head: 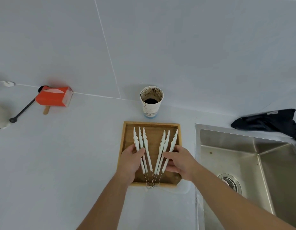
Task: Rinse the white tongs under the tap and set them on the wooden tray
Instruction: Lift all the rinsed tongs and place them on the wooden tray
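Note:
A shallow wooden tray (152,125) lies on the white counter, just left of the sink. Two bunches of white tongs with scalloped tips lie in it, fanned apart with their wire ends meeting at the tray's near edge. My left hand (129,163) grips the left bunch (142,141) around its handles. My right hand (180,161) holds the right bunch (165,143), thumb on top and fingers curled beneath. No tap shows in the view.
A steel sink (243,156) with a drain (230,182) sits to the right. A dirty paper cup (151,102) stands behind the tray. A dark cloth (268,121) lies behind the sink. An orange box (54,97) and a black spoon (22,112) lie far left.

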Demonstrator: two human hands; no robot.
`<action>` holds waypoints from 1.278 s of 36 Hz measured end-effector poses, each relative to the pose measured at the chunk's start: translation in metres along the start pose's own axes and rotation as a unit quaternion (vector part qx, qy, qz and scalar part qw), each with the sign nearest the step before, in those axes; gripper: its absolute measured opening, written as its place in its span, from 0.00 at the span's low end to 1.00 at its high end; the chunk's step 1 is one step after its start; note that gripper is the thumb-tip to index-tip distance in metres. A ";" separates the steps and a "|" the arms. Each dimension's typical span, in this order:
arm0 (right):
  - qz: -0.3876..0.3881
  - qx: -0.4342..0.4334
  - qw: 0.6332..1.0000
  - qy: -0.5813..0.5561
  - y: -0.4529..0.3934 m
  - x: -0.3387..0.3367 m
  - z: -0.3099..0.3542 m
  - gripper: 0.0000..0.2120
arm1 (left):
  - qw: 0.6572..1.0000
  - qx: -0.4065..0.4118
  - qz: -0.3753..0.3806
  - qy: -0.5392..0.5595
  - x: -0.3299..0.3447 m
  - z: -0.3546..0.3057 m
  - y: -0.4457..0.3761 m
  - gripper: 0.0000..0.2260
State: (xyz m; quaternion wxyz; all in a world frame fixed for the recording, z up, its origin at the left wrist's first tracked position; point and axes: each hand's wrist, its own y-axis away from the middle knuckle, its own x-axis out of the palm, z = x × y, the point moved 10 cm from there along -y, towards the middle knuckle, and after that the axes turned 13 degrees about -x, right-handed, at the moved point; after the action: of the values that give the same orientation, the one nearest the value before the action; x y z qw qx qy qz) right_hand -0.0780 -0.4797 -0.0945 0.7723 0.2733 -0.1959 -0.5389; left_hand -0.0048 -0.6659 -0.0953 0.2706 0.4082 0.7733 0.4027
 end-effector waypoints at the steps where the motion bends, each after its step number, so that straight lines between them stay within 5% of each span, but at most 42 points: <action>1: 0.001 -0.002 1.000 0.007 0.000 0.000 0.000 0.15 | 1.000 0.006 -0.012 -0.016 -0.002 -0.003 0.000 0.14; 11: -0.002 -0.010 0.998 0.058 0.006 -0.008 0.003 0.14 | 0.984 0.064 -0.072 -0.150 -0.016 -0.018 0.009 0.17; 18: -0.013 -0.033 0.993 0.110 0.016 -0.013 0.004 0.25 | 0.963 0.100 -0.085 -0.236 -0.020 -0.016 0.022 0.19; 28: 0.021 0.004 1.000 0.013 0.031 0.020 -0.025 0.28 | 0.993 -0.006 -0.010 -0.118 -0.015 0.029 0.025 0.24; 46: 0.011 -0.046 0.999 0.027 0.017 0.022 -0.018 0.33 | 0.992 0.019 0.014 -0.126 -0.007 0.025 0.000 0.27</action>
State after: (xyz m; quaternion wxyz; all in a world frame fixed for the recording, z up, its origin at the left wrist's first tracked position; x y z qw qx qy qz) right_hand -0.0480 -0.4917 -0.0974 0.7946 0.2501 -0.1533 -0.5315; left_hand 0.0179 -0.6612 -0.1077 0.3528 0.4713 0.7346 0.3373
